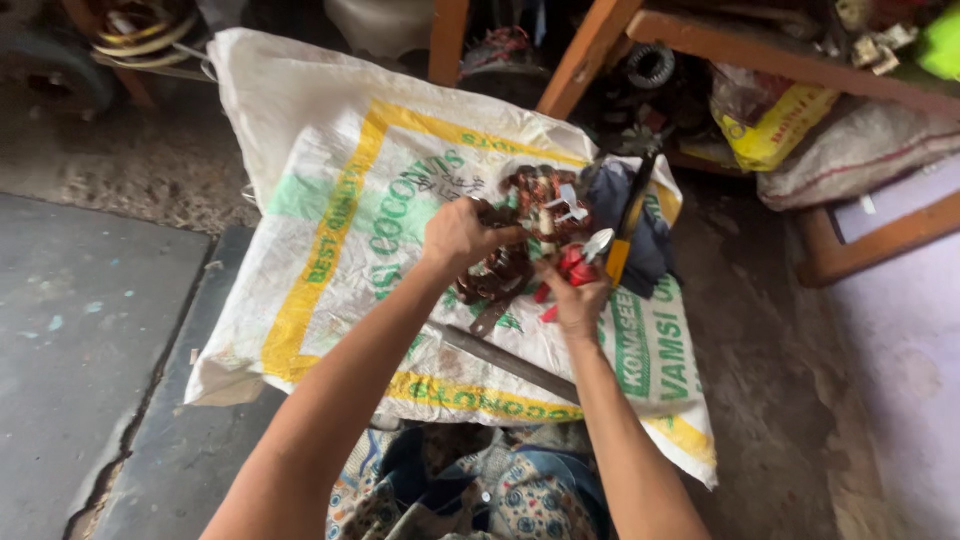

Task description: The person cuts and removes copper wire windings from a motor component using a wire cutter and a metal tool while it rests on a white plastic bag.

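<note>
This is looking like a small repair workshop on a bare concrete floor (90, 330). A woven sack (330, 180) is lying spread as a work mat mid-frame, a copper winding (520, 225) is sitting on it, and coiled wire (140, 30) is hanging upper left. Wooden shelf legs (590, 50) and stuffed bags (850, 150) are crowding the upper right.

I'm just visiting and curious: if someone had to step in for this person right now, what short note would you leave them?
Left hand: closed on the rim of the copper-wound motor coil, steadying it on the woven sack.
Right hand: gripping red-handled pliers, jaws at the coil's windings.
Nearby: a yellow-handled tool on a dark cloth to the right; a long metal bar on the sack, near the forearms.
Done: cannot tell how much winding has been worked.
Left: the copper windings are still on the coil.
</note>
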